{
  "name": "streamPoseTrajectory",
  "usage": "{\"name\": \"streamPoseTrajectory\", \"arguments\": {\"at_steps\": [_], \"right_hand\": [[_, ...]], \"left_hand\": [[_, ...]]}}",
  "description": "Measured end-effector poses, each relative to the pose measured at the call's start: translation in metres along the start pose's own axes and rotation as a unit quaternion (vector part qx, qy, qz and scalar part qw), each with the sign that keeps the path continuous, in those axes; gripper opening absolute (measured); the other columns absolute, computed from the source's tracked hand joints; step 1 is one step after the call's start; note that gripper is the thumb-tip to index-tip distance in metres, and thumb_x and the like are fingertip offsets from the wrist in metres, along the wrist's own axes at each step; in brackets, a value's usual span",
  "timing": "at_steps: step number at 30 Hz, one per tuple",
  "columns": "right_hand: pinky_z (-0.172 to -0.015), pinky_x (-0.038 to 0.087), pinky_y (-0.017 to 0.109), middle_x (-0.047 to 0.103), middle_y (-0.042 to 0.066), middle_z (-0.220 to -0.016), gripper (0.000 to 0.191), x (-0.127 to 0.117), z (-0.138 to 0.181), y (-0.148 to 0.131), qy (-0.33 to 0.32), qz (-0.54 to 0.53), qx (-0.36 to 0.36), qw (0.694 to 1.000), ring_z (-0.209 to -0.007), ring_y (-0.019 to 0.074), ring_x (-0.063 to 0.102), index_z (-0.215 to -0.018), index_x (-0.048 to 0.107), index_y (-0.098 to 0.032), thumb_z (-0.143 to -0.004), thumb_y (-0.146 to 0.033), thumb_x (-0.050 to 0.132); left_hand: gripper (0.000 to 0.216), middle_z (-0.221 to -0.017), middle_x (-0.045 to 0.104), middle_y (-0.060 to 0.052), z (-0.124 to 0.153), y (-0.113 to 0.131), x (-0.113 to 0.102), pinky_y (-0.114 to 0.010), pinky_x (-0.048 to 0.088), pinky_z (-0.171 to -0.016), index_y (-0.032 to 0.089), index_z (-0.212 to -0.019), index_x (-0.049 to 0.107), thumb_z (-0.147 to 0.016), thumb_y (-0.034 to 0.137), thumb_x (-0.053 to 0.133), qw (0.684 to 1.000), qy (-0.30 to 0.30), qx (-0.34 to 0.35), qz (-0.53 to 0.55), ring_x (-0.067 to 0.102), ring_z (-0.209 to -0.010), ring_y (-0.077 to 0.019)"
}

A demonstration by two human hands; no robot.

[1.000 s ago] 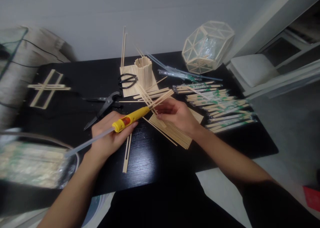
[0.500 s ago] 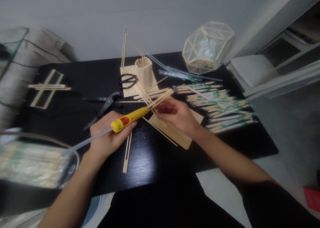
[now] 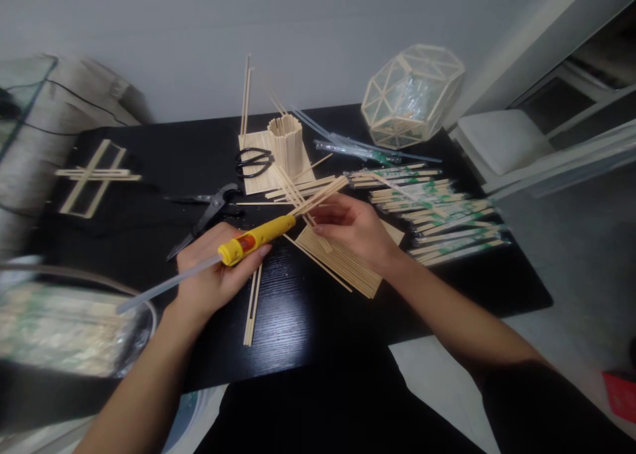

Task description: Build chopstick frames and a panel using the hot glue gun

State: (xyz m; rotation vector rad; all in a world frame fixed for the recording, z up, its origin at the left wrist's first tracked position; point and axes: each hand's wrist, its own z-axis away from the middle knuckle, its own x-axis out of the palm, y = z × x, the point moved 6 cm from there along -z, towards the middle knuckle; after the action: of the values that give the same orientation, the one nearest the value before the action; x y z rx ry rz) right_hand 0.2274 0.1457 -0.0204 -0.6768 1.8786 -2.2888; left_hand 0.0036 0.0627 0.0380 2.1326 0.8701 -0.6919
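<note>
My left hand (image 3: 206, 275) is closed around a yellow hot glue gun (image 3: 265, 234), with a long translucent glue stick (image 3: 169, 283) poking out of its rear. The gun's tip meets several thin bamboo sticks (image 3: 328, 193) that cross one another. My right hand (image 3: 362, 235) pinches these sticks near the crossing; part of its grip is hidden. Below it lies a flat mat of sticks (image 3: 355, 268) joined side by side. Behind the crossing stands a round cup of upright sticks (image 3: 288, 146) on a square stick base (image 3: 256, 182).
Pliers (image 3: 213, 209) and black-handled scissors (image 3: 253, 164) lie left of centre. A stick frame (image 3: 94, 175) is at far left. Wrapped chopsticks (image 3: 437, 209) fill the right side, a faceted lantern-like frame (image 3: 412, 99) behind them. A blurred bag of sticks (image 3: 64, 328) is at lower left.
The glue gun and my left hand have shifted very slightly to the left. My right hand keeps its hold on the sticks almost unmoved.
</note>
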Motion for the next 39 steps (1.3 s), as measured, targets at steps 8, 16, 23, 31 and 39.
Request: {"name": "streamPoseTrajectory", "arguments": {"at_steps": [8, 16, 23, 31, 39], "right_hand": [[-0.114, 0.058, 0.048, 0.082, 0.002, -0.108, 0.043, 0.0001, 0.0027, -0.004, 0.017, -0.012, 0.012, 1.0, -0.113, 0.024, 0.077, -0.109, 0.078, -0.024, -0.069, -0.013, 0.091], [-0.114, 0.058, 0.049, 0.082, 0.003, -0.108, 0.043, 0.002, 0.0025, -0.0035, 0.013, -0.001, 0.008, 1.0, -0.11, 0.0235, 0.077, -0.109, 0.078, -0.024, -0.069, -0.014, 0.091], [-0.112, 0.059, 0.048, 0.082, 0.002, -0.107, 0.044, 0.0015, 0.002, -0.0021, 0.006, -0.006, -0.001, 1.0, -0.108, 0.0233, 0.078, -0.108, 0.078, -0.024, -0.068, -0.018, 0.094], [-0.112, 0.059, 0.046, 0.082, 0.002, -0.108, 0.043, 0.0021, 0.0023, -0.0021, 0.001, -0.007, -0.003, 1.0, -0.108, 0.0218, 0.077, -0.11, 0.078, -0.024, -0.071, -0.014, 0.091], [-0.111, 0.06, 0.048, 0.082, 0.002, -0.108, 0.043, 0.0014, 0.0023, -0.0029, 0.005, 0.003, -0.008, 1.0, -0.111, 0.0237, 0.077, -0.109, 0.078, -0.024, -0.07, -0.017, 0.092]], "left_hand": [[0.02, -0.071, 0.063, 0.003, -0.0001, 0.0004, -0.0022, -0.028, 0.044, -0.053, 0.022, -0.083, 0.063, -0.094, 0.031, 0.077, 1.0, 0.006, -0.001, -0.009, 0.059, -0.059, -0.0124], [0.019, -0.074, 0.068, 0.0, -0.0005, 0.0002, -0.0002, -0.03, 0.048, -0.056, 0.024, -0.084, 0.067, -0.096, 0.037, 0.076, 1.0, 0.004, -0.017, -0.006, 0.065, -0.063, -0.015], [0.025, -0.068, 0.06, 0.002, -0.0014, 0.0004, 0.0004, -0.03, 0.041, -0.053, 0.022, -0.08, 0.062, -0.097, 0.037, 0.073, 0.999, -0.008, 0.005, -0.036, 0.059, -0.06, -0.0147], [0.028, -0.065, 0.055, 0.003, -0.0015, -0.0004, -0.0003, -0.03, 0.038, -0.052, 0.023, -0.077, 0.059, -0.098, 0.036, 0.073, 1.0, -0.01, 0.005, -0.027, 0.055, -0.057, -0.0142], [0.025, -0.066, 0.057, 0.002, -0.0028, -0.0013, -0.0008, -0.031, 0.039, -0.052, 0.023, -0.078, 0.06, -0.096, 0.033, 0.074, 0.999, -0.008, -0.003, -0.032, 0.056, -0.058, -0.0148]]}}
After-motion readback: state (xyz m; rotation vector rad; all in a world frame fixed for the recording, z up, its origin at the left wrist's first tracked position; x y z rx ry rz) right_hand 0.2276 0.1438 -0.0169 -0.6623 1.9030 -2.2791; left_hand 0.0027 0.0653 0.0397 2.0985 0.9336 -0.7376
